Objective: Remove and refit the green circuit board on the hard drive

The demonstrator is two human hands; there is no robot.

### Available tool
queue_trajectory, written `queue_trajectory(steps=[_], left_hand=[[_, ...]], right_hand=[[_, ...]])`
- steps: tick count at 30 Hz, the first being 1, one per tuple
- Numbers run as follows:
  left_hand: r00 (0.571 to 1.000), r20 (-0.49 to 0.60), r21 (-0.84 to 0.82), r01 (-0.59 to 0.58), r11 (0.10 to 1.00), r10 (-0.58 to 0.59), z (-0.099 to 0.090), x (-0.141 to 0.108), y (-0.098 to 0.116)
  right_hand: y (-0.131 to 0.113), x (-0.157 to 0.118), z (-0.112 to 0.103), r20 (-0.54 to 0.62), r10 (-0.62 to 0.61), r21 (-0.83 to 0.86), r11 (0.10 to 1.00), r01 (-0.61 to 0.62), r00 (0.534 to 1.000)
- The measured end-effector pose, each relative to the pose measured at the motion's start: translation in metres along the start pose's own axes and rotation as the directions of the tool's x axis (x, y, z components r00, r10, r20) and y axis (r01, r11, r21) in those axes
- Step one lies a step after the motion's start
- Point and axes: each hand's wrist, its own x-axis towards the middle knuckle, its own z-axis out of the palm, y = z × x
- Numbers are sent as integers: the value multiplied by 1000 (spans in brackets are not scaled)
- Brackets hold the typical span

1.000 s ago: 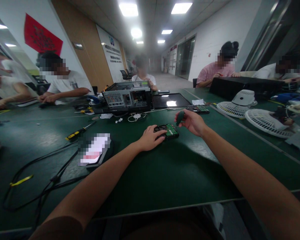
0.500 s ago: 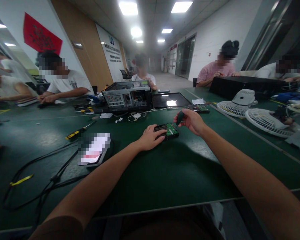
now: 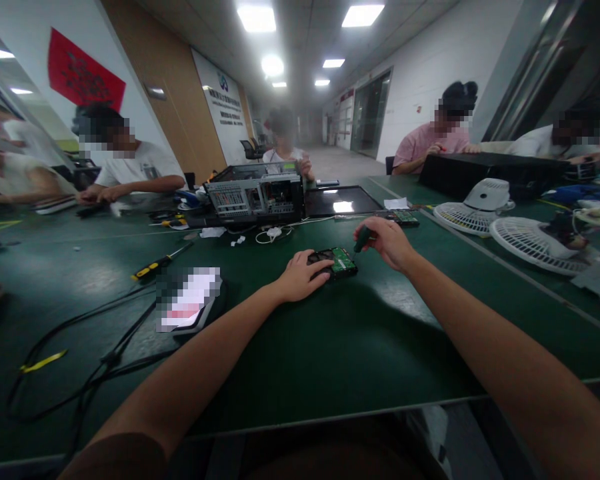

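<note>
Hard drive [image 3: 344, 262] flat on the green table [image 3: 280, 353], its left part beneath the spread fingers of the left hand [image 3: 303, 277]; the right hand's [image 3: 386, 244] fingers pinch a dark-handled screwdriver [image 3: 363, 239] above its right edge

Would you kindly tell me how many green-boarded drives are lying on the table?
2: one drive partly under the left hand, another drive beyond the right hand, by the white paper. More may be hidden.
</note>
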Motion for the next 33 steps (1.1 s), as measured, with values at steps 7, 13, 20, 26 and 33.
queue_trajectory(steps=[7, 13, 20, 26, 33], left_hand=[[1000, 15, -2, 9, 1000, -9, -2, 0, 1], [1000, 22, -11, 4, 1000, -4, -1, -1, 1], [1000, 21, -9, 7, 1000, -7, -1, 0, 0], [1000, 18, -17, 7, 1000, -7, -1, -1, 0], [1000, 8, -6, 6, 1000, -6, 3, 1, -2]], right_hand=[[1, -1, -1, 33, 14, 63, 998, -16, 999], [-1, -2, -1, 64, 40, 52, 998, -44, 997], [-2, -3, 3, 69, 81, 96, 992, -87, 994], [-8, -5, 2, 103, 114, 140, 982, -127, 988], [-9, -5, 5, 97, 146, 116, 981, -157, 985]])
